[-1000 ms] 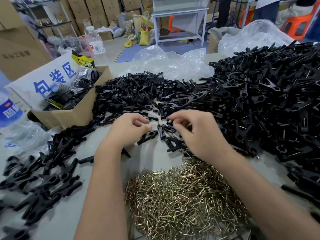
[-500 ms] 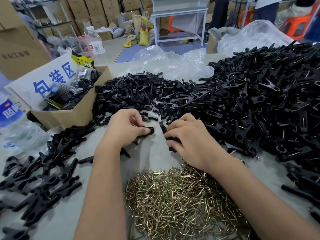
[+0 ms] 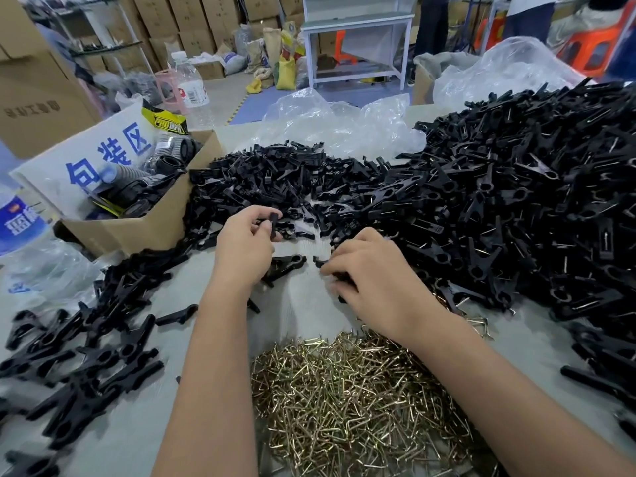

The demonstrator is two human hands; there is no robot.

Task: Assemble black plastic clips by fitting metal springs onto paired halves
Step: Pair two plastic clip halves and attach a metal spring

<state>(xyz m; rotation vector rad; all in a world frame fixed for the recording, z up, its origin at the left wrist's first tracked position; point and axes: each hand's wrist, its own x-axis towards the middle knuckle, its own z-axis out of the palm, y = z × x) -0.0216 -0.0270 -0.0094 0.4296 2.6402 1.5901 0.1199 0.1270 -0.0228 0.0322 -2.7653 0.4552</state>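
Worktable (image 3: 309,315): A grey surface carries every stock within arm's reach of the seated person, so neither hand needs to travel far.
Right-hand heap (image 3: 516,208): The largest mound of black clips fills the table's right side; thin metal glints among many of them, suggesting these are finished pieces pushed clear of the work.
Loose halves (image 3: 268,180): A lower bank of unsprung black halves lies straight ahead, just beyond the fingers, placed as the feed stock.
Left scatter (image 3: 89,346): More clips lie spread at the left edge, apart from the feed.
Springs (image 3: 351,404): A pile of brass-coloured bent wire sits nearest the body, between the forearms, ready for the fitting step.
Cardboard box (image 3: 144,228): It stands at left, holding rolls of tape and a blue-lettered sign.
Left hand (image 3: 241,246): Raised over the feed's edge, its thumb and fingertips pinch one clip half (image 3: 273,223) upright, seemingly turning it for pairing.
Right hand (image 3: 371,273): Knuckles up, fingers curled down onto black pieces at the table; whether it grips one cannot be told.
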